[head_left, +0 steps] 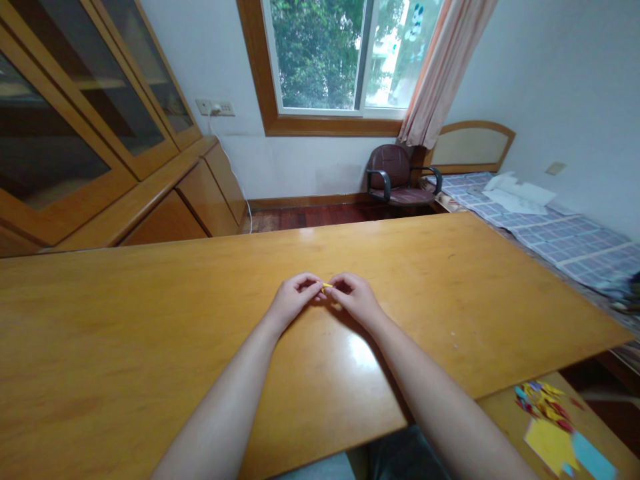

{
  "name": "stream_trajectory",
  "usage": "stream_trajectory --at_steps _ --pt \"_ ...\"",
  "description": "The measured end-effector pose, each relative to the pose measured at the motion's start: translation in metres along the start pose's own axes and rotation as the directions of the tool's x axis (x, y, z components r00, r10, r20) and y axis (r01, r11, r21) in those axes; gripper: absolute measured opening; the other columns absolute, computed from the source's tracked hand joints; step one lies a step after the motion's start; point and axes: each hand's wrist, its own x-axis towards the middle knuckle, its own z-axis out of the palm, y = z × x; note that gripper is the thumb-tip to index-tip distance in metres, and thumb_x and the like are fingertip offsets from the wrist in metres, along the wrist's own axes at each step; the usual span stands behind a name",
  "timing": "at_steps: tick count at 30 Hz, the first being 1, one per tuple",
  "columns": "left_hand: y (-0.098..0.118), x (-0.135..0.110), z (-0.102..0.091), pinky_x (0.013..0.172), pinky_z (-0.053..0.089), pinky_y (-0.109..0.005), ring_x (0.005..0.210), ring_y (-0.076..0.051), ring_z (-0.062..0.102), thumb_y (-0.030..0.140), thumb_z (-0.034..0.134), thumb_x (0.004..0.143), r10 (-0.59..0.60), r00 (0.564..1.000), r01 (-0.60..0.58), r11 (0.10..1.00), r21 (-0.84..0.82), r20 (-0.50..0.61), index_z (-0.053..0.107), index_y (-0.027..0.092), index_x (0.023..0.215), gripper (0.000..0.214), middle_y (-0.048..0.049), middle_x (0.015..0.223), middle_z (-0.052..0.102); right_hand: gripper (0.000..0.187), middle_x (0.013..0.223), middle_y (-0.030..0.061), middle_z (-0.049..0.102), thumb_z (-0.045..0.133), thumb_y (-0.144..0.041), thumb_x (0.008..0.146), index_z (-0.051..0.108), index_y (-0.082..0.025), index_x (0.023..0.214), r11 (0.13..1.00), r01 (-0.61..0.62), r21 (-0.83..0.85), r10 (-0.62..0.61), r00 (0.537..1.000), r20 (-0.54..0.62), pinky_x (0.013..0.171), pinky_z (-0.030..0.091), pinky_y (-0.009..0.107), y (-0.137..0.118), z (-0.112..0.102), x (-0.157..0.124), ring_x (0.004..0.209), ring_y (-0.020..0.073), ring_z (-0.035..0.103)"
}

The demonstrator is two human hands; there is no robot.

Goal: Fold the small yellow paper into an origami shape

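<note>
Above the middle of the wooden table (pixel 150 320), both hands meet at a small yellow piece of folded paper (pixel 327 286). My left hand (pixel 299 293) pinches its left side between thumb and fingers. From the other side, my right hand (pixel 354 293) grips it with curled fingers. Only a thin yellow sliver shows between the fingertips; the rest is covered, so its full shape cannot be made out.
At the lower right, a lower wooden surface holds a pile of small colourful pieces (pixel 546 402), a yellow sheet (pixel 549 445) and a light blue sheet (pixel 593 455). A brown armchair (pixel 393 175) stands beyond the table, a bed (pixel 565 237) to the right, and glass-door cabinets (pixel 120 157) to the left.
</note>
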Motion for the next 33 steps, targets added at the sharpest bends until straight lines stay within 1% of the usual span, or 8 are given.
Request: stream_trajectory --at_steps 3,10,13,16,22,26,29,33 --pt "0.0 0.001 0.001 0.068 0.053 -0.027 0.069 -0.016 0.066 0.041 0.071 0.075 -0.015 1.0 0.015 1.0 -0.013 -0.012 0.066 0.015 0.083 0.028 -0.003 0.074 0.07 0.018 0.074 0.0028 0.067 0.067 -0.035 0.081 0.067 -0.016 0.082 1.0 -0.012 0.018 0.012 1.0 0.003 0.063 0.047 0.026 0.0 0.001 0.0 0.067 0.0143 0.06" --pt "0.0 0.002 0.001 0.067 0.052 -0.025 0.067 -0.015 0.065 0.041 0.071 0.076 -0.007 1.0 0.006 1.0 -0.026 -0.025 0.067 0.015 0.081 0.028 -0.002 0.073 0.069 0.026 0.081 0.0037 0.067 0.068 -0.038 0.08 0.067 -0.016 0.095 0.994 -0.049 0.093 0.049 0.999 0.003 0.065 0.049 0.026 0.0 0.001 0.001 0.07 0.0144 0.061" --pt "0.0 0.002 0.001 0.067 0.053 -0.026 0.067 -0.016 0.066 0.042 0.071 0.075 -0.022 1.0 0.021 0.999 -0.04 -0.02 0.066 0.015 0.082 0.029 -0.0029 0.074 0.071 0.024 0.08 0.0039 0.068 0.068 -0.037 0.081 0.067 -0.016 0.092 0.996 -0.055 0.077 0.054 0.998 0.015 0.065 0.049 0.026 0.002 0.001 0.001 0.069 0.0144 0.061" --pt "0.001 0.001 0.001 0.068 0.054 -0.028 0.069 -0.018 0.069 0.043 0.072 0.073 -0.049 0.999 0.049 0.996 -0.073 -0.002 0.065 0.015 0.083 0.03 -0.0041 0.073 0.072 0.02 0.078 0.0034 0.068 0.068 -0.034 0.079 0.068 -0.016 0.087 0.996 -0.058 0.064 0.058 0.998 0.002 0.065 0.048 0.025 0.005 0.002 0.002 0.069 0.0141 0.06" --pt "0.004 0.0 0.002 0.07 0.056 -0.029 0.07 -0.018 0.07 0.042 0.072 0.074 -0.065 0.998 0.067 0.994 -0.085 0.023 0.063 0.015 0.082 0.03 -0.005 0.074 0.073 0.02 0.074 0.0018 0.066 0.069 -0.035 0.077 0.067 -0.016 0.082 0.986 -0.095 0.137 0.097 0.995 -0.005 0.063 0.046 0.024 0.009 0.002 0.003 0.066 0.0132 0.058" --pt "0.004 -0.001 0.002 0.07 0.056 -0.029 0.071 -0.018 0.07 0.042 0.073 0.074 -0.051 0.997 0.055 0.997 -0.053 0.064 0.065 0.015 0.083 0.03 -0.0045 0.075 0.073 0.02 0.072 0.0016 0.065 0.069 -0.035 0.076 0.066 -0.016 0.08 0.979 -0.111 0.173 0.108 0.994 0.027 0.062 0.045 0.024 0.009 0.001 0.003 0.065 0.0132 0.057" --pt "0.005 -0.002 0.002 0.069 0.056 -0.029 0.07 -0.018 0.069 0.042 0.072 0.075 -0.056 0.996 0.057 0.998 -0.011 0.063 0.066 0.015 0.083 0.029 -0.0045 0.074 0.073 0.022 0.07 0.0011 0.064 0.07 -0.037 0.076 0.066 -0.016 0.079 0.976 -0.122 0.182 0.114 0.992 0.053 0.06 0.043 0.024 0.007 0.001 0.003 0.064 0.013 0.056" --pt "0.004 0.0 0.002 0.068 0.055 -0.028 0.067 -0.017 0.069 0.043 0.071 0.076 -0.076 0.996 0.076 0.997 -0.009 0.047 0.067 0.014 0.083 0.03 -0.005 0.072 0.073 0.024 0.073 0.001 0.064 0.07 -0.038 0.075 0.066 -0.016 0.082 0.969 -0.137 0.207 0.131 0.99 0.045 0.062 0.044 0.024 0.007 0.001 0.004 0.065 0.0124 0.057"
